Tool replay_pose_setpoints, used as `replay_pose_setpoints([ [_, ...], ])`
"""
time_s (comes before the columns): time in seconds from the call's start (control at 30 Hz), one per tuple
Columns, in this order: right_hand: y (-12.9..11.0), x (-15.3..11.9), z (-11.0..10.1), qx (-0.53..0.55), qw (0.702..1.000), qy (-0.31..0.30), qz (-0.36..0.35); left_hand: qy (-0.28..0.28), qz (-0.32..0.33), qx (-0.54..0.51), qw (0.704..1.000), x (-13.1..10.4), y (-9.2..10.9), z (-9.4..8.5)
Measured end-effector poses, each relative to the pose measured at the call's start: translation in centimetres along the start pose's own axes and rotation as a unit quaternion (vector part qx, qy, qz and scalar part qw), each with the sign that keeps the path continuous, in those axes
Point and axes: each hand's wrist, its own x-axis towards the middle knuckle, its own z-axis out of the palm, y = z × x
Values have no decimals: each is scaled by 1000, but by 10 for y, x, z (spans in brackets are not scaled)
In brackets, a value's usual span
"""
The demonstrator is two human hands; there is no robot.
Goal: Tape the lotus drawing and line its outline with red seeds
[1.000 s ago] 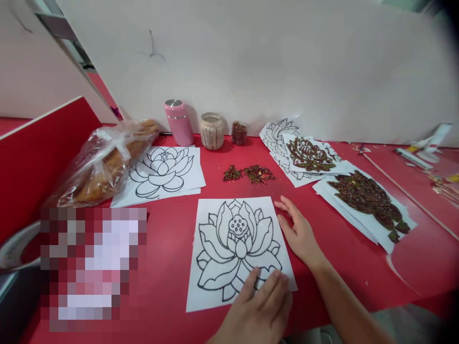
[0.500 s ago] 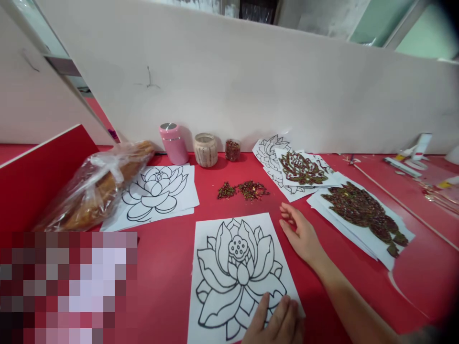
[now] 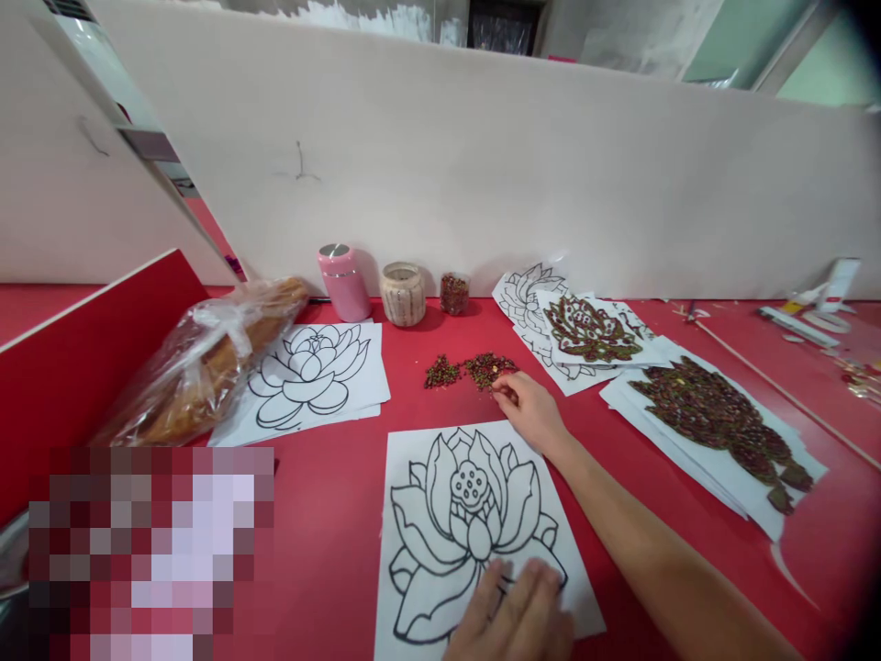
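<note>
Here, curled right fingers point(image 3: 510, 387) adjoin a grainy heap point(image 3: 483, 368).

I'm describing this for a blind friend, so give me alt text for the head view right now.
A person's right hand is at a pile of grains on a red table, while the left hand is over the lower part of a flower drawing. Behind stand a pink flask, a jar and a cup; a grain-covered flower lies at right.
</note>
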Motion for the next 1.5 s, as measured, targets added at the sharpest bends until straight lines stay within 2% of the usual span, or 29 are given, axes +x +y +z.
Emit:
replay_pose_setpoints([
  [0.1, -4, 5, 4, -29, 1000, -7, 3, -48, 13, 1, 999, -1, -35, -32],
  [0.2, -5, 7, 8, -55, 998, -10, 13, -49, -102, -8, 994, -2, -62, -54],
  [0.3, -4, 9, 10, -72, 997, -17, 19, -45, -189, -27, 981, -2, -78, -62],
  [0.47, -5, 11, 10, -87, 995, -27, 26, -57, -234, -37, 970, 3, -99, -55],
  [0.7, -11, 14, 11, -78, 996, -23, 47, -33, -293, -45, 955, 12, -122, -38],
  [0.83, -15, 12, 8, -24, 998, 3, 53, -9, -318, -57, 946, 10, -123, -29],
  [0.97, -19, 2, -2, 85, 993, 36, 69, 4, -337, -76, 938, 5, -125, -23],
  [1.07, -22, -8, -6, 194, 974, 66, 100, 17, -392, -113, 913, 3, -129, -21],
  [1.17, -22, -16, -4, 299, 938, 93, 147, 27, -430, -142, 891, 3, -133, -22],
  [1.37, -20, -26, -1, 450, 863, 90, 212, 28, -450, -163, 878, 4, -137, -21],
  [1.5, -22, -27, -1, 496, 833, 83, 232, 22, -461, -172, 870, 3, -139, -18],
])
